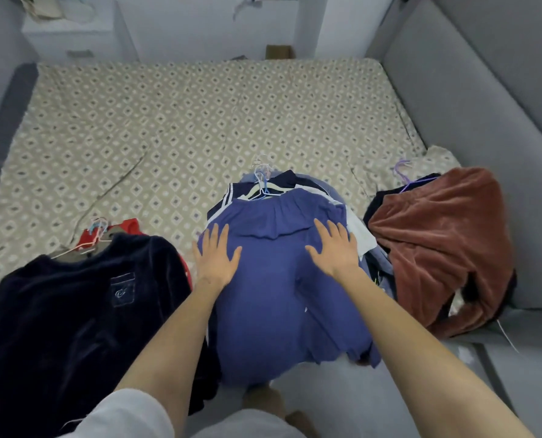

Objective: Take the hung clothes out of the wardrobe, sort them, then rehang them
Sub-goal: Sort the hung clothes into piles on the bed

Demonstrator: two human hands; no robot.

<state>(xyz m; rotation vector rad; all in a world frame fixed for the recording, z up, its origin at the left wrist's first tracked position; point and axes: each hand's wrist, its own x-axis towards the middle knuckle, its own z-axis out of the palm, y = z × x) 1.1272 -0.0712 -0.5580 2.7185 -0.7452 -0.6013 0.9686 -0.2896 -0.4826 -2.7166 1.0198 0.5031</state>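
Palms of left hand (216, 259) and right hand (334, 248) flat on soft blue garment (273, 279).

Patterned bed (200, 121) with three clothes piles: dark (73, 311), blue (273, 295), rust-brown (446, 241).

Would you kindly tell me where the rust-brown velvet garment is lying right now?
In the head view, the rust-brown velvet garment tops the right-hand pile at the bed's near right corner, beside the blue garment under both hands.
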